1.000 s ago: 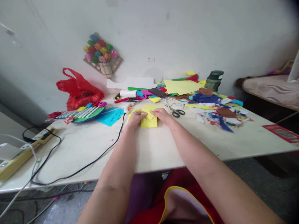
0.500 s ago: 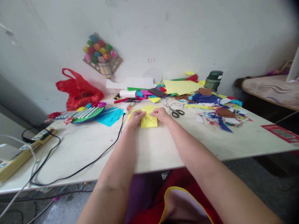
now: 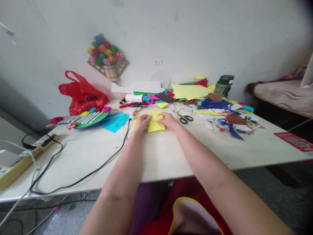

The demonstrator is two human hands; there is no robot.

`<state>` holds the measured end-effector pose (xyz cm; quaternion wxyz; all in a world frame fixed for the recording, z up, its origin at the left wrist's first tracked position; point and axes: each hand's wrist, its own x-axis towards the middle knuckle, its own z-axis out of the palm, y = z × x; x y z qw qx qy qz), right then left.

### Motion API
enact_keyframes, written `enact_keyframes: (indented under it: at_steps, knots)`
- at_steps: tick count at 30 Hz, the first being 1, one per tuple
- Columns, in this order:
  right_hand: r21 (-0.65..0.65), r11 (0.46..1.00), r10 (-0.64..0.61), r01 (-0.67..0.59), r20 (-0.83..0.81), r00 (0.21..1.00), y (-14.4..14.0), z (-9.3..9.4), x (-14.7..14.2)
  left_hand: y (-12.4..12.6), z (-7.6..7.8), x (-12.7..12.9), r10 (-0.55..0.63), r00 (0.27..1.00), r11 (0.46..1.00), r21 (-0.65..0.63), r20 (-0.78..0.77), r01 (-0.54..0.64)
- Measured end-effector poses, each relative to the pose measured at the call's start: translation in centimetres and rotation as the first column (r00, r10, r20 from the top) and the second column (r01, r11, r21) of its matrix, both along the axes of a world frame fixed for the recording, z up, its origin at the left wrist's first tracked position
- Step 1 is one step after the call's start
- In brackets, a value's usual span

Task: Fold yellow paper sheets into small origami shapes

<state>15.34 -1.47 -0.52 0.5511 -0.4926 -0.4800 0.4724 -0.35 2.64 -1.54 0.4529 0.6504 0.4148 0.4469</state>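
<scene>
Yellow paper [image 3: 156,126], creased and in folded pieces, lies on the table between my hands. My left hand [image 3: 142,123] pinches its left side with thumb and fingers pressed together. From the other side my right hand [image 3: 168,120] grips the upper right part of the yellow paper, fingers closed on it. Whether the pieces are joined cannot be made out. Just right of my right hand lie scissors [image 3: 184,118] with black handles. To the left of my left hand, a glue gun [image 3: 131,115] with a black cord rests beside blue paper sheets [image 3: 114,122].
A red plastic bag [image 3: 84,94] and a green round craft piece [image 3: 94,120] stand at the left. Paper scraps [image 3: 234,119] heap up at the right, before a dark green bottle [image 3: 223,85]. A power strip [image 3: 29,158] lies at the left edge, its cords crossing the table.
My right hand's fingers have shifted slightly on the yellow paper, and its upper right part looks more spread out. My left hand stays nearly in place.
</scene>
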Motion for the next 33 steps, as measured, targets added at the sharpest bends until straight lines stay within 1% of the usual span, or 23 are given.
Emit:
enact_keyframes:
  at_steps: [5,7,9,10,12,14,18,21,23,25,29,33]
  knots:
    - [0.034,0.999,-0.021,0.019,0.066,0.998,-0.2,0.2,0.0,0.1,0.0,0.1,-0.02,0.999,0.999,0.034,0.028,0.019]
    - [0.033,0.999,0.003,-0.004,0.032,0.999,0.0,-0.2,0.1,0.1,0.0,0.2,-0.023,0.999,0.999,0.035,0.042,0.021]
    - [0.036,0.998,0.054,-0.053,-0.026,0.998,0.2,-0.5,0.1,-0.1,0.1,0.3,-0.015,0.999,0.999,0.037,0.048,0.013]
    - [0.045,0.998,0.049,-0.048,-0.023,0.999,0.3,-0.6,0.0,-0.1,0.2,0.3,-0.009,0.999,0.999,0.039,0.046,0.007]
    - [0.05,0.998,0.027,-0.028,0.012,1.0,0.4,-0.7,0.0,-0.3,0.4,0.3,0.006,1.0,0.999,0.044,0.028,-0.008]
    - [0.05,0.998,0.031,-0.033,0.03,0.999,0.4,-0.6,0.0,-0.4,0.4,0.2,0.025,1.0,0.999,0.046,-0.01,-0.025]
    - [0.062,0.991,0.118,-0.118,0.004,0.993,0.3,-0.7,0.0,-0.4,0.3,0.0,0.076,0.993,0.996,0.062,-0.095,-0.07]
    - [0.047,0.984,0.171,-0.172,0.018,0.985,0.4,-0.9,0.2,-0.1,0.0,-0.1,0.112,0.986,0.991,0.086,-0.126,-0.102]
    - [0.027,0.981,0.19,-0.19,0.026,0.982,0.4,-1.0,0.3,0.1,-0.1,0.0,0.116,0.984,0.99,0.096,-0.136,-0.103]
    - [0.034,0.986,0.161,-0.162,0.032,0.986,0.3,-1.0,0.3,0.2,-0.2,0.1,0.117,0.982,0.989,0.109,-0.147,-0.102]
    - [0.088,0.994,0.054,-0.057,0.04,0.998,0.3,-0.9,0.6,0.0,-0.1,0.1,0.109,0.973,0.987,0.136,-0.201,-0.083]
    - [0.103,0.994,0.008,-0.02,0.112,0.994,0.4,-0.9,0.8,-0.7,0.5,0.1,0.078,0.956,0.99,0.137,-0.284,-0.04]
